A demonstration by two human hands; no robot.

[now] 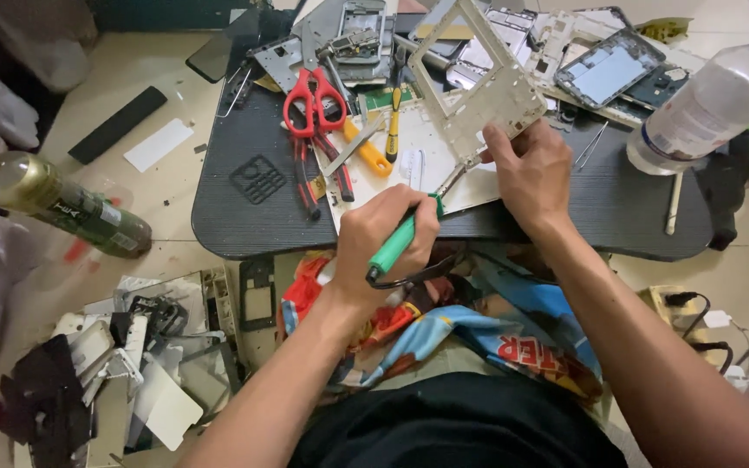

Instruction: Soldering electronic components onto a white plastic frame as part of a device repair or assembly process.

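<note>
1. My left hand (387, 238), at the centre of the frame, has its grip wrapped tight around the green handle of a soldering iron (394, 245). A dark cord loops out below my fist.
2. The iron's metal shaft runs up and to the right, and its tip meets the lower corner of the white frame (487, 91).
3. My right hand (530, 173), just right of centre, has its grip closed on the bottom edge of that white frame, thumb in front and fingers behind. The frame stands tilted on edge, rising toward the top centre of the picture.
4. Under both hands lies a white panel (418, 165) on the dark bench (244, 217), which fills the upper middle of the frame.
5. Left of the panel lie red scissors (314, 100), red-handled pliers (322, 178) and a yellow-handled screwdriver (366, 147), close together.
6. Along the top edge, opened phone and tablet shells (608, 74) are piled up.
7. A clear plastic bottle (708, 108) leans at the upper right, over the bench's end.
8. At the left, a green bottle (67, 204) lies on the tiled floor; at the lower left sits a heap of broken parts (132, 364).
</note>
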